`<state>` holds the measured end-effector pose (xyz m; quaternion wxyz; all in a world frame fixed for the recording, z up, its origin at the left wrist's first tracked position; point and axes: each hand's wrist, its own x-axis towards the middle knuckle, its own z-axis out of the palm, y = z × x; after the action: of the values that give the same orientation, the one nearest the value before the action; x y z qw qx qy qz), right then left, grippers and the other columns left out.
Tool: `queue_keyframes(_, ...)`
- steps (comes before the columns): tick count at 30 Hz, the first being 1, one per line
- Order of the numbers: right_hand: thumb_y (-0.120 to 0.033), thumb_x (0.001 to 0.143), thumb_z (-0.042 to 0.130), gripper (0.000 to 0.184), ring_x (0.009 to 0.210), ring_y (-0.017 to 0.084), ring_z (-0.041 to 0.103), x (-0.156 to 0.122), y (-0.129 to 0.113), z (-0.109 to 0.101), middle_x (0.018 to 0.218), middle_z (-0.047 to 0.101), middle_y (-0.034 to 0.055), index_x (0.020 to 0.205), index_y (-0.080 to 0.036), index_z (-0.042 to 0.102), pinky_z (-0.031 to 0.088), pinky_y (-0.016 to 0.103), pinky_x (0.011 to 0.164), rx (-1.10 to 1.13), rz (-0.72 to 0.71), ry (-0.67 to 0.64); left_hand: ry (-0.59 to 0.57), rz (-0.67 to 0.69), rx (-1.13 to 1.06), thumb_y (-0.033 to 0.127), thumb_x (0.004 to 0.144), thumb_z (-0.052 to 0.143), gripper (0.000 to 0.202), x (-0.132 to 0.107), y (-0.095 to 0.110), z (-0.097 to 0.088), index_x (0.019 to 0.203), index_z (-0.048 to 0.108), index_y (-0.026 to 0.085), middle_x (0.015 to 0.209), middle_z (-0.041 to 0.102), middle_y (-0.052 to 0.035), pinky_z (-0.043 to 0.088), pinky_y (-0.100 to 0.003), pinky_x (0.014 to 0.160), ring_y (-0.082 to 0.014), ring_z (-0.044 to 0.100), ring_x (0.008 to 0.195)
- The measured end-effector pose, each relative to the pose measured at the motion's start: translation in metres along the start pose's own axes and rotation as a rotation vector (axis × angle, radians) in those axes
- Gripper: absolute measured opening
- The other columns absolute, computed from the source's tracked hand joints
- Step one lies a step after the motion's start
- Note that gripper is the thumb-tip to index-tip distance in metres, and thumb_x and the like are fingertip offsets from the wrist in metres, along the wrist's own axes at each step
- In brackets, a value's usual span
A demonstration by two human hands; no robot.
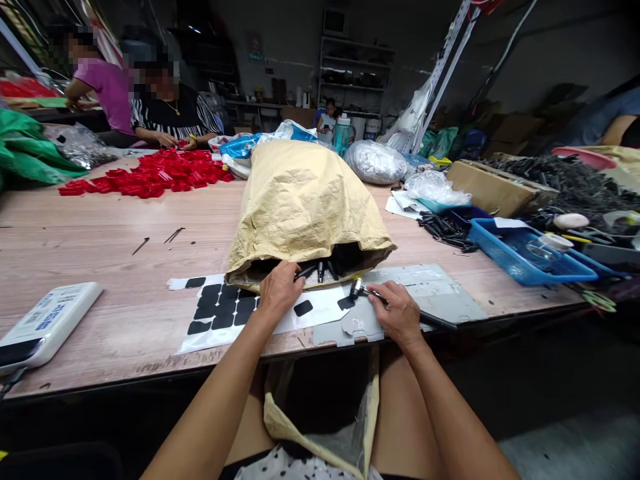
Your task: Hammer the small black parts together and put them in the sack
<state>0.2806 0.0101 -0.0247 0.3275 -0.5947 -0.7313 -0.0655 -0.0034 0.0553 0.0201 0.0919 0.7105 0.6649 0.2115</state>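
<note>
A large tan paper sack [310,200] lies on its side with its mouth facing me and black rod-shaped parts [321,271] showing inside. My left hand [281,290] is at the sack's mouth, closed around one black rod-shaped part [306,272]. My right hand [396,310] grips a small hammer [356,288] by its black handle, the head pointing left over a grey board [430,287]. Under my left forearm lies a white sheet [190,343] with black rounded-square stickers [223,321]. Another open sack [280,417] sits between my legs below the table edge.
Red plastic parts [160,173] are heaped at the back left, near a co-worker [170,113]. A white box-shaped device [55,323] stands at the left. At the right are a blue tray [530,257], black parts [445,230] and a cardboard box [500,187].
</note>
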Motion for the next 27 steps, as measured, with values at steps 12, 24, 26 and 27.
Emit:
queue_keyframes(12, -0.028, 0.09, 0.059, 0.019, 0.088, 0.019, 0.056, 0.0, 0.001, 0.001, 0.09, 0.067, 0.0007, 0.104, -0.028, 0.072, 0.042, 0.03, 0.079, -0.013, 0.002, -0.002, -0.202, 0.334, -0.326, 0.027, 0.085, 0.064, 0.012, -0.059, 0.005, 0.002, 0.096, 0.068, 0.022, 0.093, 0.062, -0.0024, 0.044, -0.03, 0.077, -0.019, 0.057, 0.089)
queue_keyframes(24, -0.026, 0.093, 0.055, 0.022, 0.092, 0.021, 0.059, 0.001, 0.0, -0.003, 0.092, 0.067, 0.0029, 0.107, -0.027, 0.072, 0.046, 0.033, 0.082, 0.012, -0.022, -0.037, -0.151, 0.357, -0.412, 0.026, 0.081, 0.073, 0.013, -0.051, 0.001, 0.014, 0.093, 0.071, 0.021, 0.084, 0.061, -0.0011, 0.041, -0.03, 0.078, -0.0189, 0.056, 0.086)
queue_keyframes(26, -0.026, 0.095, 0.053, 0.025, 0.094, 0.021, 0.06, 0.001, -0.006, -0.009, 0.094, 0.068, 0.0036, 0.111, -0.027, 0.071, 0.047, 0.034, 0.084, 0.043, -0.019, -0.01, -0.149, 0.341, -0.427, 0.025, 0.08, 0.074, 0.014, -0.051, 0.001, 0.014, 0.093, 0.07, 0.021, 0.084, 0.062, -0.0005, 0.041, -0.03, 0.076, -0.0184, 0.056, 0.085)
queue_keyframes(27, -0.026, 0.096, 0.051, 0.026, 0.095, 0.021, 0.061, 0.001, -0.012, -0.013, 0.095, 0.068, 0.0038, 0.114, -0.027, 0.07, 0.048, 0.034, 0.086, 0.074, -0.012, 0.013, -0.15, 0.332, -0.435, 0.024, 0.079, 0.074, 0.014, -0.051, 0.001, 0.013, 0.092, 0.07, 0.021, 0.084, 0.062, -0.0002, 0.041, -0.03, 0.076, -0.0182, 0.056, 0.085)
